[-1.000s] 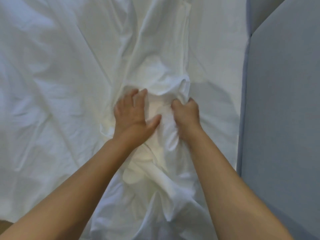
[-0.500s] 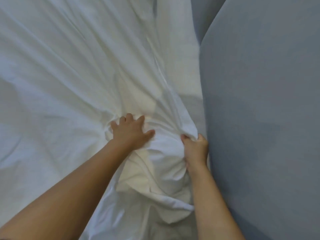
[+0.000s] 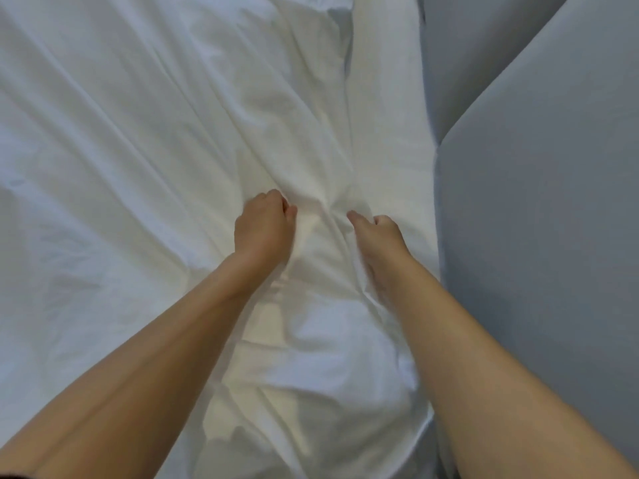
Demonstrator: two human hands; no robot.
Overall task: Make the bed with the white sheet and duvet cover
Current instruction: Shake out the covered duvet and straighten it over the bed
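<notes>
The white bedding [image 3: 138, 167] covers nearly the whole view, spread out flat and creased, with long folds running from the far left and the top toward one bunched spot near the middle. Which layer is the sheet and which the duvet cover cannot be told; it all reads as one white cloth. Nearer the person, between the two forearms, the cloth is heaped into a rounded, loosely crumpled mound.

The left hand [image 3: 264, 226] sits at that bunched spot, knuckles up, fingers curled under and gripping a pinch of the cloth. The right hand [image 3: 378, 236] is just beside it, a little blurred, thumb pointing toward the left hand and the other fingers curled down into a fold, so it too grips the bedding. A tight ridge of cloth stands between the two hands.

Along the right edge, touching the bedding, rise plain grey padded panels [image 3: 553, 202], one in front and another behind it at the top.
</notes>
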